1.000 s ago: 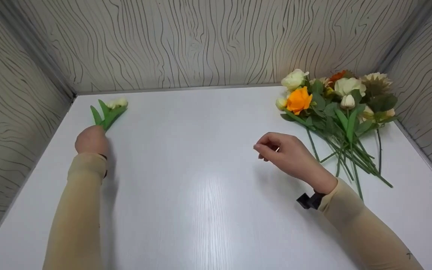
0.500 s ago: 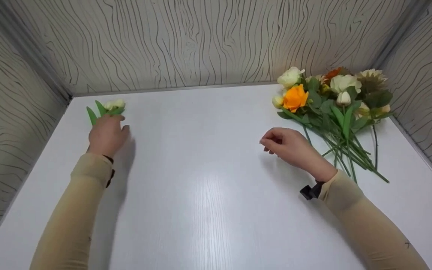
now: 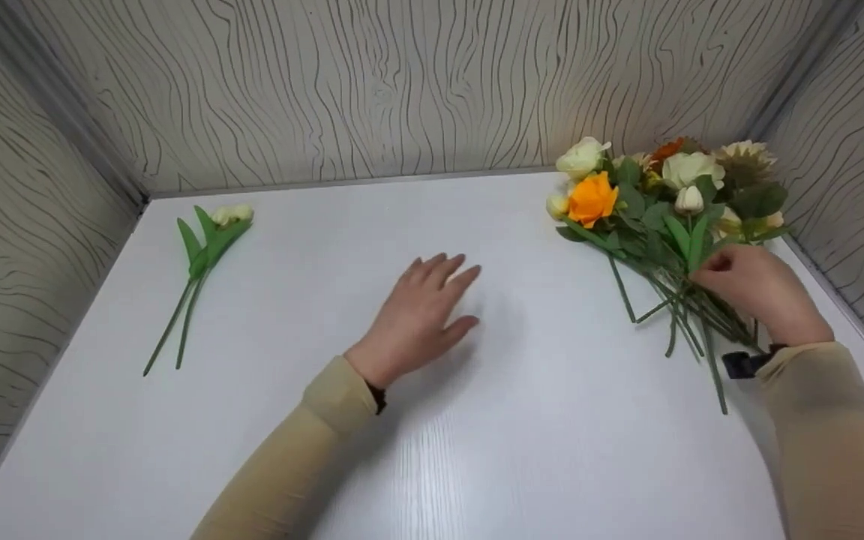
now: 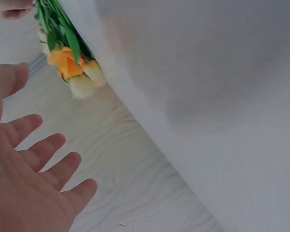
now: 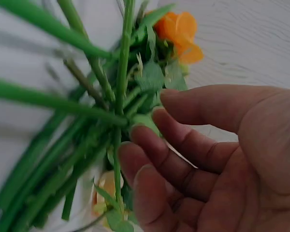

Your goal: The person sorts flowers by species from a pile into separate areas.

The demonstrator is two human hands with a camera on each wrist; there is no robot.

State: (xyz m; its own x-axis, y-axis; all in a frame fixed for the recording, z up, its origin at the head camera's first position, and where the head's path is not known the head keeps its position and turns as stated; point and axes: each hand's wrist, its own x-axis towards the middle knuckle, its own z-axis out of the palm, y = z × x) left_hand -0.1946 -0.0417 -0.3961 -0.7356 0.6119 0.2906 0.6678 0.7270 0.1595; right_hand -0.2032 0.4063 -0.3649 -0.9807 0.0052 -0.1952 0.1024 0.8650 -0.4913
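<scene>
My left hand (image 3: pixel 421 319) is over the middle of the white table (image 3: pixel 289 420), fingers spread and nothing in them; its palm (image 4: pixel 19 188) shows in the left wrist view. At the right, my right hand (image 3: pixel 766 289) is at the stems of the flower pile, beside a white tulip (image 3: pixel 689 200) with green leaves. In the right wrist view its fingers (image 5: pixel 183 159) are loosely curled next to a green stem (image 5: pixel 122 82), a small gap showing between thumb and forefinger. Two white tulips (image 3: pixel 207 247) lie at the left, apart from both hands.
An orange rose (image 3: pixel 593 200), a cream flower (image 3: pixel 583 157) and several other blooms lie piled at the back right, stems toward me. A wood-patterned wall (image 3: pixel 372 90) borders the table's back edge, with more walls at both sides.
My left hand has left the two tulips at the left and moved to the table's middle, its fingers spreading. My right hand has moved right, to the flower stems.
</scene>
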